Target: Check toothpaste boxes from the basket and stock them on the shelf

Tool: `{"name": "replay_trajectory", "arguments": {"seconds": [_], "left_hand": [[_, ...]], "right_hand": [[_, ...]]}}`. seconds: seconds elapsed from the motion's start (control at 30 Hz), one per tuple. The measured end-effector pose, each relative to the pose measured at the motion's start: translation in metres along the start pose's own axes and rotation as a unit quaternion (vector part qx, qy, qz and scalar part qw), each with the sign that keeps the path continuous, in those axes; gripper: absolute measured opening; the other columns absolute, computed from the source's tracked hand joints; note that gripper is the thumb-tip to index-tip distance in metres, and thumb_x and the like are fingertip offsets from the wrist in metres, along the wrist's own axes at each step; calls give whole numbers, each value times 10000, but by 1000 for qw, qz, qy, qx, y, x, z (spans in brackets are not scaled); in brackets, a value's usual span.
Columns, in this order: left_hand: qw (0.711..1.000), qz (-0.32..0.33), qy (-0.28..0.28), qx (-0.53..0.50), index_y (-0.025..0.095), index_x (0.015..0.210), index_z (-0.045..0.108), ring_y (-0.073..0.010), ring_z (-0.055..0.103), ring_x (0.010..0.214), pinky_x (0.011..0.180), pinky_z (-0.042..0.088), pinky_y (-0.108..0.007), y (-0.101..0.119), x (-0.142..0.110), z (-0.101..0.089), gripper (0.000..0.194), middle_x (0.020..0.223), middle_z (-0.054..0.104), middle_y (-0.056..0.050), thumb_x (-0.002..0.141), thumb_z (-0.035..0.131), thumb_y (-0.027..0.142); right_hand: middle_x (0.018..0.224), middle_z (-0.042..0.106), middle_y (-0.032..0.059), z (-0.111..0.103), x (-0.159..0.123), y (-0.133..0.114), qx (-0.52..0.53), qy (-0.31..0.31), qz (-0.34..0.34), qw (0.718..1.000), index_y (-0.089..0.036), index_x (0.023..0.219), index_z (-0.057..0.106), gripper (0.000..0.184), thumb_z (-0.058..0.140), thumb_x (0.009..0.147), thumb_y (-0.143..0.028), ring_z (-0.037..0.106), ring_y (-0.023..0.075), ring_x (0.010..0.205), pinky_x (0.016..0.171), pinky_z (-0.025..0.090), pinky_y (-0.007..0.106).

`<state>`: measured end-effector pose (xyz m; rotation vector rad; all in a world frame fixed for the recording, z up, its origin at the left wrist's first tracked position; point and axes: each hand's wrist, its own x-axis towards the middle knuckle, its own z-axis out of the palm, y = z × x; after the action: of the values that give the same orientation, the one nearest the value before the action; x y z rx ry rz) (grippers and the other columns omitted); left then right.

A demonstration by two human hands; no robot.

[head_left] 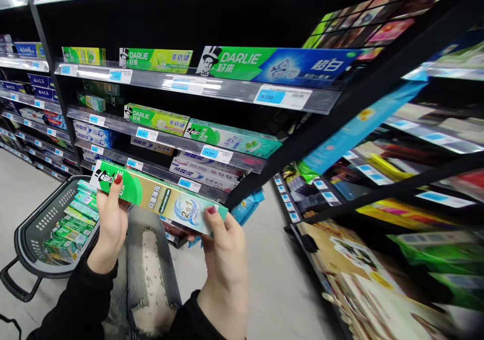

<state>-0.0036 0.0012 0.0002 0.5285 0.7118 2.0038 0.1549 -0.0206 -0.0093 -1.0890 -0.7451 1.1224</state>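
I hold a long toothpaste box [159, 197], green at one end and gold and white at the other, level in front of me. My left hand [110, 224] grips its green left end, thumb on the face. My right hand [223, 251] grips the right end near the "2 in 1" mark. Both hands have red nails and black sleeves. Below the left hand stands a dark shopping basket [36, 229] holding several green toothpaste boxes [73, 224]. My knee in torn jeans [149, 269] is under the box.
Black shelves [196, 85] with rows of toothpaste boxes and blue price tags rise ahead. A second shelf unit [378, 188] with mixed packets stands to the right at an angle. Pale floor [272, 279] runs between them.
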Motion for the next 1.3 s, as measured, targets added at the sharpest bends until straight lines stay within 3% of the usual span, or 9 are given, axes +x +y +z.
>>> {"name": "replay_trajectory", "arguments": {"seconds": [0.23, 0.77, 1.07, 1.3], "left_hand": [[1000, -17, 3, -4, 170, 1011, 655, -177, 703, 893, 910, 524, -319, 0, 3, -1, 362, 908, 738, -34, 715, 808, 313], [1000, -18, 22, 2, 170, 998, 665, -176, 706, 864, 910, 524, -329, -2, 4, -1, 379, 926, 739, -33, 688, 825, 318], [1000, -22, -10, -18, 173, 1026, 681, -166, 707, 878, 919, 518, -304, 1, 3, 0, 363, 900, 737, -21, 710, 816, 291], [998, -44, -7, -34, 172, 859, 706, -144, 687, 781, 853, 528, -278, 2, 6, -4, 298, 815, 726, 0, 645, 846, 325]], "right_hand": [[627, 599, -4, 2, 1, -2, -3, 17, 15, 1000, -190, 705, 618, 510, 850, 454, -569, 545, 149, 524, 432, 498, 279], [654, 624, 2, 0, 1, 1, -11, 2, -6, 1000, -188, 729, 623, 503, 814, 526, -607, 535, 140, 513, 464, 509, 292], [704, 641, 13, -1, 1, 4, -4, 11, 2, 1000, -194, 756, 632, 515, 821, 516, -609, 572, 163, 577, 493, 524, 299], [811, 690, 51, -2, 1, 2, 15, -13, -46, 999, -206, 850, 678, 480, 843, 545, -537, 632, 217, 717, 660, 551, 360]]}}
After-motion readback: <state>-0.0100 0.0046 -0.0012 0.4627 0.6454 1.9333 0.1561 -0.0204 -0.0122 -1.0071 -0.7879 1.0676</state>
